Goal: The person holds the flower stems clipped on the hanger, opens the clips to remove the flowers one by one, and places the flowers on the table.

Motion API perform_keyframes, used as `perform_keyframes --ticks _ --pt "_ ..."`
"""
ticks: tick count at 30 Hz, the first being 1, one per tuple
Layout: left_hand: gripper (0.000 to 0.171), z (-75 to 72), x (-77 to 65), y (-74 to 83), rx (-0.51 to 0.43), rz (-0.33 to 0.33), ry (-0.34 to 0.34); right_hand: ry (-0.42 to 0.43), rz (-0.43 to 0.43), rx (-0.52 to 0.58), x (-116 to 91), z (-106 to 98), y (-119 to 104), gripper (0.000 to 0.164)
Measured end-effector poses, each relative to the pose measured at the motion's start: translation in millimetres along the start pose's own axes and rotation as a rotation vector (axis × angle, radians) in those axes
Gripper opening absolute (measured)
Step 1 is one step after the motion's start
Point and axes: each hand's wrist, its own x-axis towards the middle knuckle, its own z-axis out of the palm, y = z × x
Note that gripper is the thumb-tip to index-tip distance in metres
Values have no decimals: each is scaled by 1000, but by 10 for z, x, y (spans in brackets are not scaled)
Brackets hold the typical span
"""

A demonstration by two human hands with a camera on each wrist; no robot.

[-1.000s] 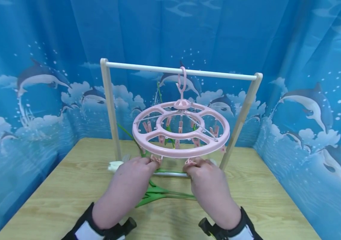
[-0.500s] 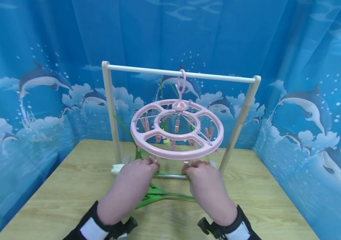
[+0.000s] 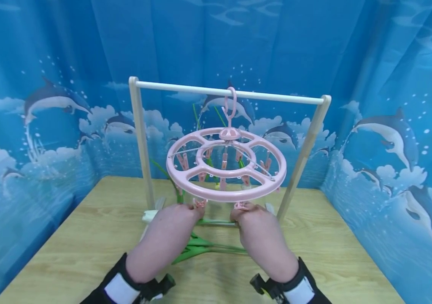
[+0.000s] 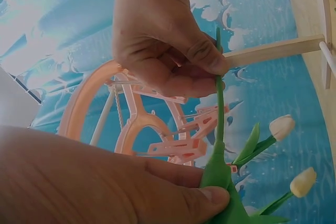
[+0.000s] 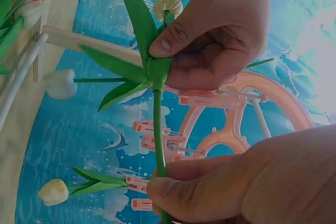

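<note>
Both hands hold one artificial tulip sideways under the front rim of a round pink clip hanger. My left hand pinches the base of its green leaves, thumb on top; its white bloom points left. My right hand pinches the green stem between thumb and fingers. Pink clothespins sit right at the fingers of each hand, one at the left hand and one at the right. Whether they grip the stem is hidden.
The hanger hooks over the white bar of a wooden rack. Other clothespins dangle from it, and a pale yellow tulip hangs from one. More green-stemmed flowers lie on the wooden table. A dolphin-print curtain surrounds it.
The hanger has swayed and turned slightly, its clothespins shifting with it. Both hands stay below its front rim with the tulip between them. The head view has shifted a little.
</note>
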Motion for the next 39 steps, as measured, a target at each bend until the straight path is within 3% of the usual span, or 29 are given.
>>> perform_keyframes --ticks 7,15,23,30,39 --pt "20 46 14 -21 25 33 32 -22 -2 8 10 20 11 17" --pt "23 143 58 -40 13 23 -10 -64 -4 19 21 103 43 19" --pt "19 174 63 -12 -2 -12 -31 -43 -26 21 6 152 63 15" --pt "16 217 85 -23 27 23 -10 -45 -49 23 10 172 73 17" --pt "21 266 97 -34 39 29 -35 -63 -35 46 10 215 77 17"
